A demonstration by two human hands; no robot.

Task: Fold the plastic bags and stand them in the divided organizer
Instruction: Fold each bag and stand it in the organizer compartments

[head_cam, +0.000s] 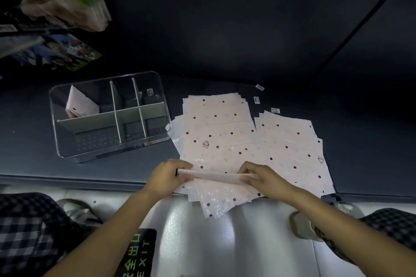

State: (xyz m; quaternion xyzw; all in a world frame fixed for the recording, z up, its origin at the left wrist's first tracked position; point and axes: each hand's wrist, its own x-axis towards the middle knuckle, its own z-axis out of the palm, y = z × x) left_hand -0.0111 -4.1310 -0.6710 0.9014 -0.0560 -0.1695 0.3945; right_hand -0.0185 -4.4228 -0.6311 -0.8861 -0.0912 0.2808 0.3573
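– What sits closest to the head camera?

– A dark floor sign [137, 254] with green "EXIT" lettering, low between the forearms, on pale glossy floor.

– And the hands?

– The left hand [167, 176] and right hand [258, 175] each pinch one end of a folded bag strip [216, 175], a narrow pink band running straight between them. Thumbs lie on the near side and curled fingers on the far side, so the strip ends are hidden inside the fingers.

– What lies under it?

– A fanned pile of pink dotted bags [218, 132] on the dark tabletop [33, 146], with a second pile [292, 141] just beside it on the right.

– The organizer?

– The clear divided organizer [108, 114] stands left of the piles. One folded bag [81, 103] leans tilted in its far-left compartment.
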